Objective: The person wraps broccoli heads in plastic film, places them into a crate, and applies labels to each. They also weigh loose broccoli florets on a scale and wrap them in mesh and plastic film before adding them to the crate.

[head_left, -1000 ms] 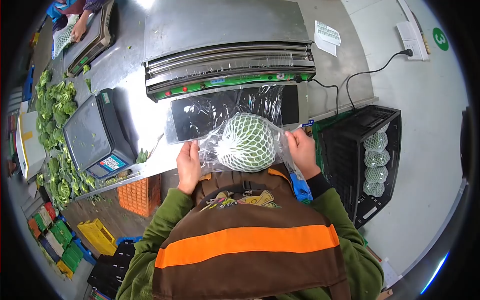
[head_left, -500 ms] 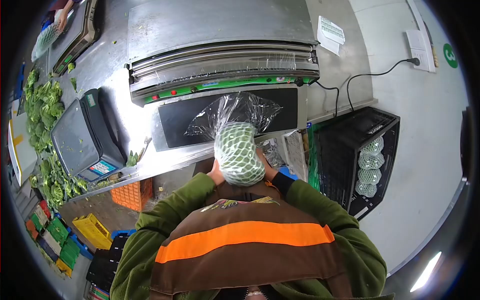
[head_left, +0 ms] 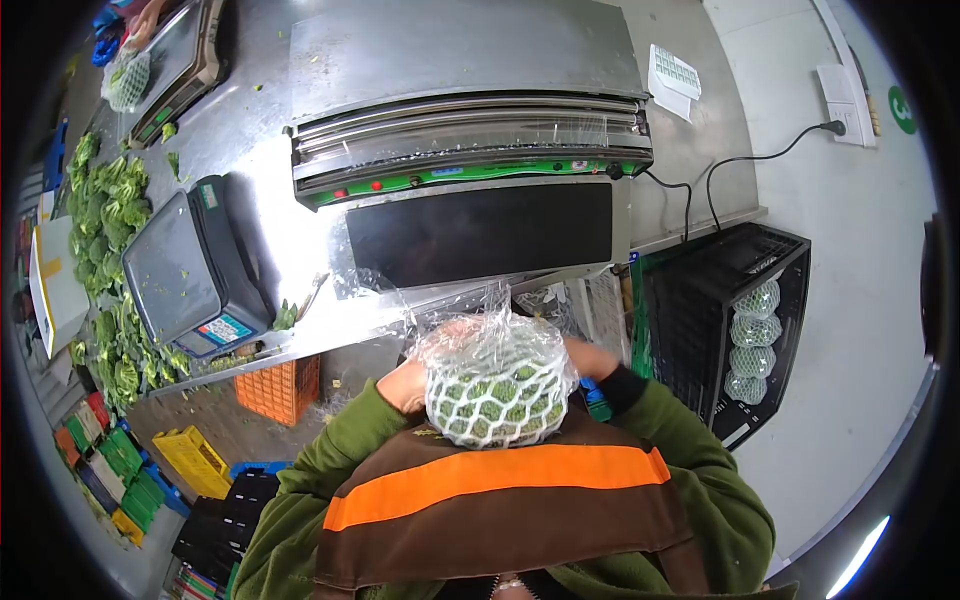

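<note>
A head of broccoli (head_left: 497, 405) in a white foam net sits close against my apron, with clear plastic film (head_left: 495, 325) gathered over its upper side. My left hand (head_left: 408, 380) grips it from the left, its fingers partly seen through the film. Against the right side is my right hand (head_left: 592, 362), smeared by motion, its fingers hidden behind the wrapped head. In front stands the film wrapping machine (head_left: 470, 150), with its black plate (head_left: 485, 235) facing me.
Left on the bench are a weighing scale (head_left: 175, 275) and loose broccoli (head_left: 105, 215). A co-worker's hand (head_left: 140, 30) holds a netted head (head_left: 128, 82) beside another scale (head_left: 180, 70). At right, a black crate (head_left: 690, 320) contains several netted heads. An orange crate (head_left: 280, 390) is below.
The netted broccoli has come off the machine's plate toward my body and been turned. Its film, earlier spread over the plate, is now drawn up around it. The co-worker's netted head has shifted.
</note>
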